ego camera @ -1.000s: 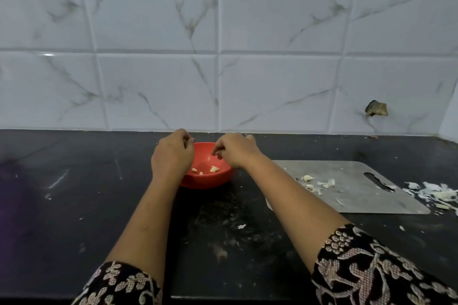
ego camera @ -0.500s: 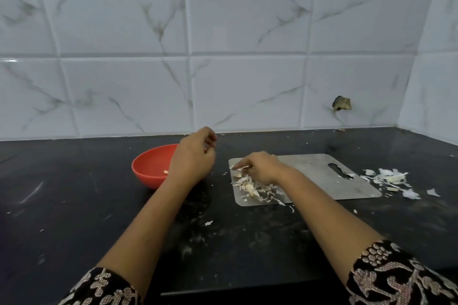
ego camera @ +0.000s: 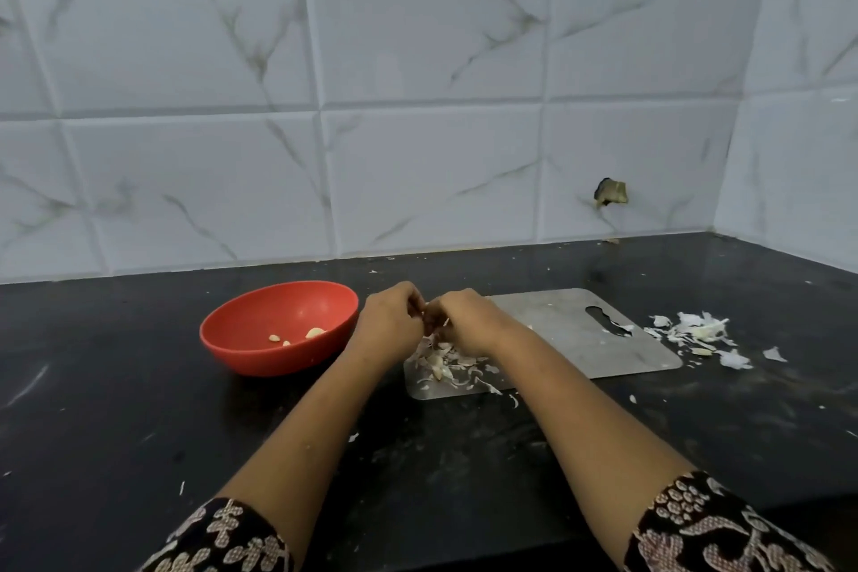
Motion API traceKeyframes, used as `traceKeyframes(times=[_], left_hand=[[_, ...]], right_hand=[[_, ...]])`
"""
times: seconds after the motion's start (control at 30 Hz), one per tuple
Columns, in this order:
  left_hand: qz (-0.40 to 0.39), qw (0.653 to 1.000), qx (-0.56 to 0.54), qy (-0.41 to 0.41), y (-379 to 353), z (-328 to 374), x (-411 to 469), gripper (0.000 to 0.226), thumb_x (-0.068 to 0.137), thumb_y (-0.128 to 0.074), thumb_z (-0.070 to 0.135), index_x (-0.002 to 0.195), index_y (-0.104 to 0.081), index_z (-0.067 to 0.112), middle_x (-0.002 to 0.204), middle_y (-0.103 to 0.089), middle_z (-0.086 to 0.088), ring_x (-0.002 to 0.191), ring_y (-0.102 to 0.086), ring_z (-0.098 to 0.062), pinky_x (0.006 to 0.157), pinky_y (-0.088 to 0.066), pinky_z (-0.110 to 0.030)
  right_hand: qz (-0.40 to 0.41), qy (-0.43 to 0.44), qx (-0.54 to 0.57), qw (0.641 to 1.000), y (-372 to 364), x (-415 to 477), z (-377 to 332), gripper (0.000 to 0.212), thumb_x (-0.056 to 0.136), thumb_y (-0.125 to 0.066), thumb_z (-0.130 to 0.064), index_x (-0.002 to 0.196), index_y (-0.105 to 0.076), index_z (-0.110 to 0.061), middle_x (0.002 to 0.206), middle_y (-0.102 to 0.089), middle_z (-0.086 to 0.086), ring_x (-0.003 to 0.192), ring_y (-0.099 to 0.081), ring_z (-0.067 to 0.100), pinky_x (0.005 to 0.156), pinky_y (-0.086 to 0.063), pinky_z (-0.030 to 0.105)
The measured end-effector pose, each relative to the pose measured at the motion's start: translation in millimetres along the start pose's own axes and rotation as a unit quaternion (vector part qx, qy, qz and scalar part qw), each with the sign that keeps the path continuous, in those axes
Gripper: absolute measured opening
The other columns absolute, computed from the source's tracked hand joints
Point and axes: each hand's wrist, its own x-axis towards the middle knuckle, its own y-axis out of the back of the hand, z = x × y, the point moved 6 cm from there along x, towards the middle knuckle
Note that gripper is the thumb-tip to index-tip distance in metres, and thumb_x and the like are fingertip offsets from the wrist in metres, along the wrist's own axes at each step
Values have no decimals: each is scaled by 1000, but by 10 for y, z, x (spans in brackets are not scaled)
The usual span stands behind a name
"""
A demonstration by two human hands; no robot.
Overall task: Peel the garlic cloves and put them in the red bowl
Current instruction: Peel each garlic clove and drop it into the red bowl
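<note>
Red plastic, the red bowl (ego camera: 260,339) sits on the black surface (ego camera: 116,409) at 9 o'clock from the hands, with three peeled garlic cloves (ego camera: 315,332) lying pale on its floor. At its 3 o'clock lies a steel cutting board (ego camera: 580,339). The near left end of the board carries a heap of papery skins (ego camera: 443,362) with at least one clove among them. The left hand (ego camera: 387,332) and the right hand (ego camera: 471,323) meet just above that end of the board, knuckles up. The fingers (ego camera: 411,297) of both are curled inward and brought tip to tip. A thin pale sliver shows between them, but what it is and which hand has hold of it cannot be told. Half a second ago the left hand hung by the bowl's right rim while the right hand reached down into the skins. Since then the left has crossed toward 3 o'clock, clear of the bowl, and the right has lifted to join it. A full second ago both hands were over the bowl. More loose peel (ego camera: 696,332) lies on the surface at 3 o'clock from the board. Behind all this is a marbled tile wall (ego camera: 418,153).
</note>
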Motion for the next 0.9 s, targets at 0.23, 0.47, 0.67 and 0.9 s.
traceKeyframes(times=[0.23, 0.47, 0.67, 0.9], left_hand=[[-16, 1000, 20, 7, -96, -130, -19, 16, 88, -59, 6, 98, -61, 18, 103, -66, -1, 95, -60, -17, 89, -51, -33], [-11, 1000, 5, -3, -79, -105, -34, 17, 88, -59, 4, 94, -59, 20, 102, -66, -1, 94, -61, -16, 87, -52, -32], [12, 998, -51, -19, -11, -90, -70, 5, 94, -60, 21, 96, -64, 18, 96, -67, 0, 85, -64, -19, 85, -54, -38], [-8, 994, -77, -80, -67, 105, -109, 26, 102, -44, 23, 83, -60, 15, 76, -67, 1, 62, -53, -1, 58, -39, -10]], right_hand=[[-20, -9, -15, 1000, 27, -2, 49, 16, 92, -64, -12, 105, -71, -18, 106, -67, 2, 78, -66, 18, 74, -56, 32], [-5, -28, -29, 999, 76, -89, 74, 23, 93, -57, -2, 106, -71, -16, 105, -69, 5, 85, -66, 19, 75, -54, 30], [71, -41, 106, 991, 264, -109, 150, 8, 92, -66, -14, 95, -71, -20, 93, -68, 0, 79, -62, 12, 73, -52, 27], [114, 30, 176, 977, 365, -219, -43, 9, 84, -73, -7, 85, -73, -16, 70, -67, -11, 64, -62, -6, 66, -50, 13]])
